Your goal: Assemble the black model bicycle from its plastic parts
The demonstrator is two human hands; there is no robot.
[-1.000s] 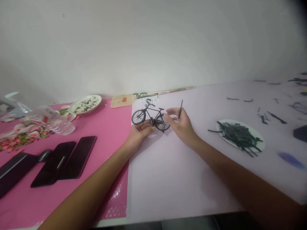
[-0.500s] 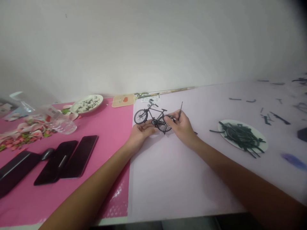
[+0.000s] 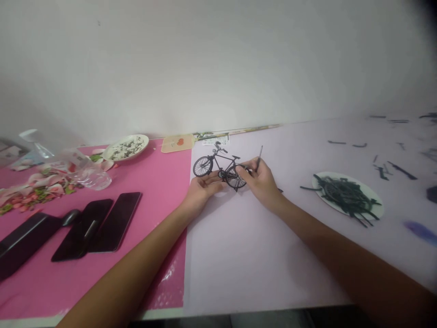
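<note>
A small black model bicycle [image 3: 223,157] is held up between my two hands, tilted with its front wheel to the left. My left hand [image 3: 205,189] grips it from below, near the pedals and the lower frame. At the rear wheel, my right hand [image 3: 261,180] pinches the bicycle with thumb and fingers. A thin dark tool with a pale metal shaft, like a small screwdriver [image 3: 259,157], sticks up from the fingers of that same hand. Some of the rear wheel is hidden behind the right fingers.
To the right, a white plate [image 3: 378,213] bears dark green strips; loose dark parts [image 3: 403,170] lie beyond. On the pink cover [image 3: 150,255] at left are two phones [image 3: 118,221], a black case [image 3: 29,239], a clear bottle [image 3: 94,177] and a plate of white bits [image 3: 128,148]. A fly swatter [image 3: 177,143] lies along the wall.
The whole view has shifted slightly, so things appear a little further right. Both hands keep their hold on the model bicycle, with no clear change of grip.
</note>
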